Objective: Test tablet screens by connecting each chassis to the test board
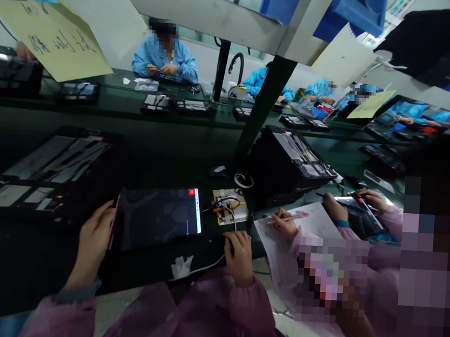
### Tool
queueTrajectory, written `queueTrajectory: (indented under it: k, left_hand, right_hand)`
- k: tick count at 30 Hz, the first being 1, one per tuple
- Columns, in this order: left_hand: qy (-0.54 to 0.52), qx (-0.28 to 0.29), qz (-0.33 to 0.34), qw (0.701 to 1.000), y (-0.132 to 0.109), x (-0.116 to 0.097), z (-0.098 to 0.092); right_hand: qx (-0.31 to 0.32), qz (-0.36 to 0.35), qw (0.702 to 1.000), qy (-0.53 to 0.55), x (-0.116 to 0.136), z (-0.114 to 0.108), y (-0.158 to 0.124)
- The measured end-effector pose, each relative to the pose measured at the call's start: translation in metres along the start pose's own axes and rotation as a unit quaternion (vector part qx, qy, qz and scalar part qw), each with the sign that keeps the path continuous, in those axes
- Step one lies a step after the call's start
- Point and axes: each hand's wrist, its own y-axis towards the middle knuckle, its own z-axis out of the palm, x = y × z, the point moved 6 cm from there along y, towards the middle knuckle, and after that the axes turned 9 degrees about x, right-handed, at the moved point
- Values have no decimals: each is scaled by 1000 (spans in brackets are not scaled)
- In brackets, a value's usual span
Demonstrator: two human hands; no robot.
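A dark tablet (157, 216) lies flat on the black bench mat in front of me, its screen lit only along the right edge. My left hand (93, 242) grips the tablet's left edge, fingers curled around it. My right hand (238, 256) rests to the right of the tablet with its fingers curled over a small dark object and a white cable (204, 266). Just beyond that hand sits a small yellow circuit fixture (230, 205) with wires.
A co-worker on my right writes with a pink pen (288, 218) on a paper sheet (301, 234). Black trays of parts (49, 168) stand left and behind (294, 157). Yellow notes (50, 36) hang overhead. People in blue coats work across the green belt (110, 108).
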Motion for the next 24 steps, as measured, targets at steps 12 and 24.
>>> queueTrajectory:
  k: [12, 24]
  left_hand:
    - [194, 16, 150, 969, -27, -77, 2]
    - [325, 288, 411, 802, -97, -224, 185]
  right_hand:
    - [32, 25, 995, 91, -61, -13, 107]
    - [142, -91, 974, 153, -30, -11, 110]
